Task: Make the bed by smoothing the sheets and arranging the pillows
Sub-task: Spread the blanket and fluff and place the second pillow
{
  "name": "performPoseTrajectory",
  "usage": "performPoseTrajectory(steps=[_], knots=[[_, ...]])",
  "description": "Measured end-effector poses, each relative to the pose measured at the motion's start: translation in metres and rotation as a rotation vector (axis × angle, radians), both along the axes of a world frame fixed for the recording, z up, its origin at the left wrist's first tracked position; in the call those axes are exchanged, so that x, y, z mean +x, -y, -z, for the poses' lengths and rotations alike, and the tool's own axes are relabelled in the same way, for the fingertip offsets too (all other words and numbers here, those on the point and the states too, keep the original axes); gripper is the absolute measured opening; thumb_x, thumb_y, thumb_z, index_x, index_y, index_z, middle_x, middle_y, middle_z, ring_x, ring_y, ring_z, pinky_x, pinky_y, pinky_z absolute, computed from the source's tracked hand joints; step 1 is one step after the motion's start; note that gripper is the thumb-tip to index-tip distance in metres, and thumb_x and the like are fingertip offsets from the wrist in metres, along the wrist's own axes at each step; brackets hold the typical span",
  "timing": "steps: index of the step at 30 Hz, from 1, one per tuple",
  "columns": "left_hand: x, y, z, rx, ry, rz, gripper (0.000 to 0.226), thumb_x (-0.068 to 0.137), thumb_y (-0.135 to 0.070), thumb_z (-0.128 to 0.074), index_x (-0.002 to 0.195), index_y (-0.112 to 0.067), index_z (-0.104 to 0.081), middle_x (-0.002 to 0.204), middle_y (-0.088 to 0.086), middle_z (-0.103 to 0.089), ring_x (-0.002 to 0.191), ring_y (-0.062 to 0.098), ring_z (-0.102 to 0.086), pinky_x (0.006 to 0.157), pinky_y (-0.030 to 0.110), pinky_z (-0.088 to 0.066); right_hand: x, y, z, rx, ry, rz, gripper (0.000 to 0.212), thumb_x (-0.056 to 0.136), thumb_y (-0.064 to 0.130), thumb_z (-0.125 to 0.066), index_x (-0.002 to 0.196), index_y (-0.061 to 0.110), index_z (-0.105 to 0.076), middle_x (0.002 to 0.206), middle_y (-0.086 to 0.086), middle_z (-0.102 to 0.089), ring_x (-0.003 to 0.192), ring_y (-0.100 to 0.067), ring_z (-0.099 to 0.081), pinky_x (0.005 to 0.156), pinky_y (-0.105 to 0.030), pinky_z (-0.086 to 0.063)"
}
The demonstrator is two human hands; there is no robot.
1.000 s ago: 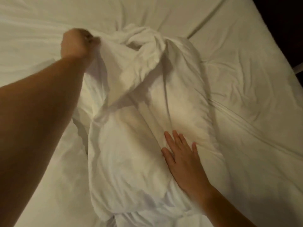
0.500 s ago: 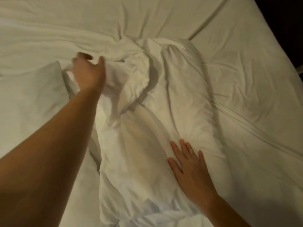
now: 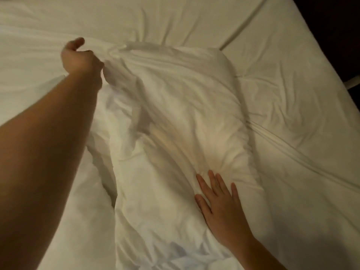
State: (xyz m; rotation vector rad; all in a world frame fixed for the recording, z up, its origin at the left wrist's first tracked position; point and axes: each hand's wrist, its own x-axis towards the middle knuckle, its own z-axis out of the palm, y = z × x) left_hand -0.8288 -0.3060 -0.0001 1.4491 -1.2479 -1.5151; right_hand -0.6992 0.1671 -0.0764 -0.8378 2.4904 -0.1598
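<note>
The pillow lies mid-view on the wrinkled sheet. Its long axis runs the way we look: one short end is close to us at the bottom, the other points away, leaning a little to the right. Our right hand rests flat on its near right part, fingers straight and spread, pressing the filling down. Our left hand reaches to the far left corner, fingers clenched round a bunch of white cloth drawn taut from the pillow, with the thumb sticking up free. The view is soft there, so we take that cloth for slack pillowcase, though it might be a separate layer.

We see three ways this could go wrong. If the left hand pulls harder than the right hand pins, the whole pillow may swing leftward and lose its line. That would drag the sheet beneath into fresh creases, and it already has plenty on the right. If the clenched fingers hold only a thin fold, it may slip out and the cloth would drop back in ridges. Pressing on one spot alone could also push the filling toward the far end and leave the pillow lumpy.
</note>
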Motion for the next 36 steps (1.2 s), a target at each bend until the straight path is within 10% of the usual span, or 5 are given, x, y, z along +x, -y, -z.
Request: performPoseTrajectory(steps=[9,17,22,28,36], knots=[[0.086,-0.085,0.027,-0.183,0.505,0.531,0.095,0.07,-0.096,-0.049,0.125,-0.02,-0.065,0.121,0.001,-0.063,0.109,0.022,-0.06,0.103,0.042,-0.049,0.0,0.0,0.0,-0.013,0.009,0.03,0.06,0.097,0.066,0.002,0.156,0.053,0.004,0.169,0.013,-0.002,0.156,-0.01,-0.002,0.125,-0.046,-0.009],[0.141,-0.152,0.053,-0.295,0.621,0.629,0.04,0.09,-0.041,-0.065,0.069,-0.013,-0.045,0.063,0.003,-0.051,0.069,0.033,-0.054,0.058,0.037,-0.04,0.003,-0.012,-0.006,-0.018,0.011,-0.003,0.064,0.093,0.074,0.005,0.154,0.057,-0.001,0.168,0.016,-0.011,0.155,-0.009,-0.013,0.123,-0.044,-0.014],[0.18,-0.145,0.037,-0.495,0.546,0.402,0.04,0.1,-0.04,-0.054,0.077,-0.007,-0.049,0.068,0.008,-0.055,0.068,0.031,-0.051,0.063,0.039,-0.037,0.014,-0.027,-0.019,-0.05,0.028,-0.078,0.064,0.092,0.075,0.003,0.154,0.058,-0.002,0.168,0.019,-0.008,0.154,-0.004,-0.008,0.125,-0.039,-0.009],[0.231,-0.188,0.039,0.127,0.542,0.601,0.062,0.085,-0.08,-0.053,0.082,-0.019,-0.066,0.088,0.004,-0.073,0.086,0.03,-0.071,0.086,0.045,-0.059,0.004,-0.064,-0.022,-0.067,-0.003,0.022,0.068,0.091,0.078,-0.006,0.155,0.056,-0.006,0.168,0.018,-0.001,0.156,-0.009,-0.003,0.124,-0.037,-0.005],[0.301,-0.274,0.043,0.191,0.565,0.62,0.077,0.056,-0.076,-0.086,0.11,-0.024,-0.067,0.1,-0.012,-0.074,0.091,0.006,-0.07,0.082,0.03,-0.057,-0.005,-0.115,-0.017,-0.071,0.096,0.422,0.084,0.085,0.08,-0.036,0.157,0.051,-0.003,0.17,0.005,-0.002,0.156,-0.022,-0.008,0.123,-0.052,-0.013]])
